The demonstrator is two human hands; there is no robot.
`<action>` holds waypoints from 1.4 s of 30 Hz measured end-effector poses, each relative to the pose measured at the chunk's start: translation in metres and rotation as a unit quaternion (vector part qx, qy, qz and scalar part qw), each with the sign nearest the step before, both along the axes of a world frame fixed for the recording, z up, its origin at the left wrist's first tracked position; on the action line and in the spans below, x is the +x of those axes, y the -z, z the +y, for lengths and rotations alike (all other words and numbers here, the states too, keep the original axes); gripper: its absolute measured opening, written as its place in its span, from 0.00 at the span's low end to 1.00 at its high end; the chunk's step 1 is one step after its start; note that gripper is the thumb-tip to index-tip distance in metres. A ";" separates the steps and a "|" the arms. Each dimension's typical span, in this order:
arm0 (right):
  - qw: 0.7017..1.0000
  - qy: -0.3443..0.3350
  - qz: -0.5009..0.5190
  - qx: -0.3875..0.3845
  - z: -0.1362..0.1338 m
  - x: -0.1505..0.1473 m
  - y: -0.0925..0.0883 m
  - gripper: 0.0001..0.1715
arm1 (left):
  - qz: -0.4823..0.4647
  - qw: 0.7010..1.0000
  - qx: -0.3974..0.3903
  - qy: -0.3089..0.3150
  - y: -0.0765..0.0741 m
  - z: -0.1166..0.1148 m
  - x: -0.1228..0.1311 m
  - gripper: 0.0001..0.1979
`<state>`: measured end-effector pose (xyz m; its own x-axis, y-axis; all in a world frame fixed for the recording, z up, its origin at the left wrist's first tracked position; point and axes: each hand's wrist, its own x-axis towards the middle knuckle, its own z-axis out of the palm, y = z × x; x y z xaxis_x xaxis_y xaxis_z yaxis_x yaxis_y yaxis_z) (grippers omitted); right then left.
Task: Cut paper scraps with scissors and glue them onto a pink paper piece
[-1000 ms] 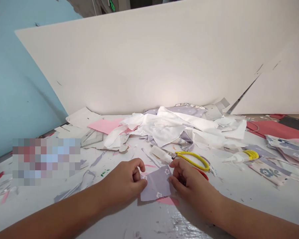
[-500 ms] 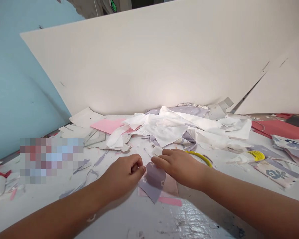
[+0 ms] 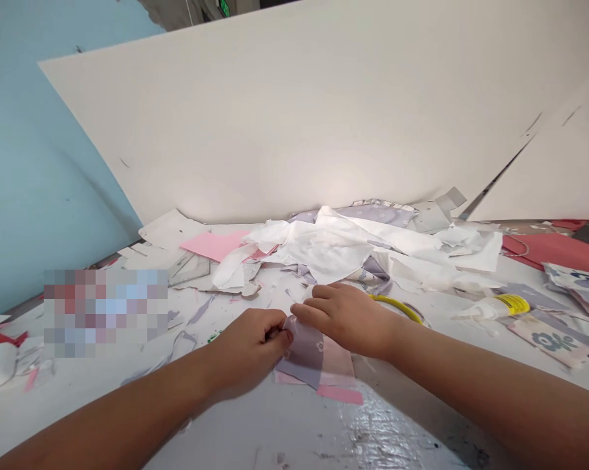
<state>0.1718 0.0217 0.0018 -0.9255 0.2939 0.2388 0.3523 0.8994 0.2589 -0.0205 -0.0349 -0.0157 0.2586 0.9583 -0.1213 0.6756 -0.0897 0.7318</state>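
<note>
A purple cloth piece (image 3: 308, 352) with small white flowers lies in front of me, over a pale pink patterned piece (image 3: 338, 362). My left hand (image 3: 258, 339) pinches the purple cloth's upper left edge between thumb and bent forefinger. At the top edge of the same cloth, my right hand (image 3: 343, 320) has its fingers closed together; its thumb is hidden beneath. A strip of bright pink paper (image 3: 341, 394) sticks out below both pieces. Just beyond my right wrist is a curved yellow handle (image 3: 399, 308), partly covered by that hand.
A glue bottle with a yellow label (image 3: 500, 307) lies to the right beside a floral patch (image 3: 552, 339). Crumpled white fabric (image 3: 324, 251) and pink paper (image 3: 213, 245) are heaped ahead, against a white board (image 3: 314, 117). Scraps litter the left side, near a blurred-out patch.
The purple cloth has turned a little, its pointed lower corner now a straighter edge over the pink piece. My right hand has shifted slightly left along its top. The view has moved slightly.
</note>
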 end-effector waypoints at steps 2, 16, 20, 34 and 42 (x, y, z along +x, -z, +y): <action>0.998 0.019 0.043 -0.044 -0.002 0.002 0.000 0.12 | -0.008 1.000 -0.004 0.007 -0.001 0.000 0.000 0.12; 0.901 0.091 0.327 -0.270 -0.043 0.040 0.016 0.08 | -0.097 0.991 0.026 0.088 -0.005 -0.005 0.002 0.09; 0.868 0.146 0.316 -0.354 -0.046 0.042 0.032 0.09 | -0.182 0.981 -0.068 0.020 0.004 -0.004 0.003 0.10; 0.948 0.127 0.175 -0.232 -0.040 0.042 0.031 0.10 | 0.092 0.979 0.023 -0.183 0.000 0.050 -0.056 0.07; 0.897 0.382 0.069 -0.212 -0.017 0.059 0.017 0.10 | 0.166 0.978 -0.057 -0.109 -0.022 0.039 -0.059 0.06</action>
